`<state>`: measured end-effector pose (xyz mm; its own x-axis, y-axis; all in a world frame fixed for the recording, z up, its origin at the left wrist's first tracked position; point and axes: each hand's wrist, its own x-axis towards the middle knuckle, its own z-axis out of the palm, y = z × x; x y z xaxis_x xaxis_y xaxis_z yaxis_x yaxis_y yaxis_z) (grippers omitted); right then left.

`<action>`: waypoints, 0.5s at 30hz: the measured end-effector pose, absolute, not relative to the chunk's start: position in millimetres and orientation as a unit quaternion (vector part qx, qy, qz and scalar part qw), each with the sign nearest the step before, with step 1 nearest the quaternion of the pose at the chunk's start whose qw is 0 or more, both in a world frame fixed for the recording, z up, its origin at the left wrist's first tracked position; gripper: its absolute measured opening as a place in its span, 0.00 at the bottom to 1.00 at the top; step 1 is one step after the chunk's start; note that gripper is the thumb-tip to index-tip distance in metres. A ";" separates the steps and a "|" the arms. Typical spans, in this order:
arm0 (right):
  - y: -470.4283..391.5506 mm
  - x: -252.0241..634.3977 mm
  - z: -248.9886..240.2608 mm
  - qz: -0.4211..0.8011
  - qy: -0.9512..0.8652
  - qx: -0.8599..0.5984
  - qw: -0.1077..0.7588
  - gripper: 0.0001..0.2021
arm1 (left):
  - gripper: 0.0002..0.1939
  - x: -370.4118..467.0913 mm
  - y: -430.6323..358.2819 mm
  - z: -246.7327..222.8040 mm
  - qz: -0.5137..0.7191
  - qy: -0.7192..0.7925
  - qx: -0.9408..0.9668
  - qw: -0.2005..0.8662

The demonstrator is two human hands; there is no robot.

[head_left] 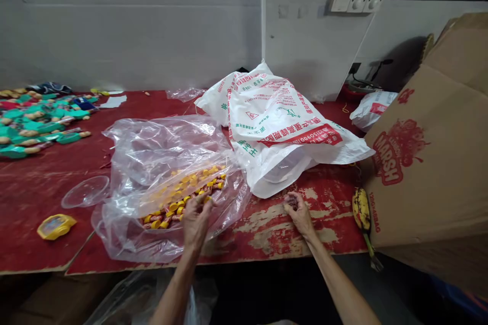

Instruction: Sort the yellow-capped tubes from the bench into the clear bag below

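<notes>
My left hand (197, 217) is at the near right part of a clear plastic bag (133, 162), beside several small pieces with yellow caps (175, 206) and reddish bodies. Its fingers are bent towards each other, and what lies between them is too small to make out. Over the worn red tabletop, my right hand (299, 212) is closed on a small dark reddish-brown item (292, 202). Just beyond that hand lies the open mouth of a white woven sack (274, 117) with red and green print.
A cardboard box (434, 162) stands at the right, with a banana (361, 209) against it. On the left lie a clear lid (86, 192), a yellow-rimmed object (56, 226) and several green-dressed figures (36, 124). The red table's (125, 264) front edge is near my forearms.
</notes>
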<state>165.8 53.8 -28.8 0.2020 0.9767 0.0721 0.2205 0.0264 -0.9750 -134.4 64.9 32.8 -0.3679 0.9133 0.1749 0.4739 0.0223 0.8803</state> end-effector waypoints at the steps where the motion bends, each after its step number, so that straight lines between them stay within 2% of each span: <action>1: 53.8 167.1 -28.5 0.381 -0.509 -0.584 0.505 0.16 | 0.22 -118.7 57.2 33.1 0.537 0.626 0.453 0.338; 3: 51.1 168.0 -27.5 0.409 -0.501 -0.566 0.511 0.13 | 0.25 -85.7 42.1 31.7 0.583 0.532 0.351 0.504; 6: 37.9 164.5 -25.4 0.484 -0.464 -0.511 0.538 0.13 | 0.25 -43.1 24.5 26.2 0.588 0.465 0.244 0.615; 10: 10.6 156.8 -20.5 0.547 -0.422 -0.479 0.541 0.14 | 0.25 -11.2 9.7 16.6 0.573 0.451 0.212 0.651; 15: -8.8 153.2 -12.4 0.556 -0.438 -0.497 0.501 0.17 | 0.26 5.7 -2.7 5.3 0.560 0.481 0.238 0.631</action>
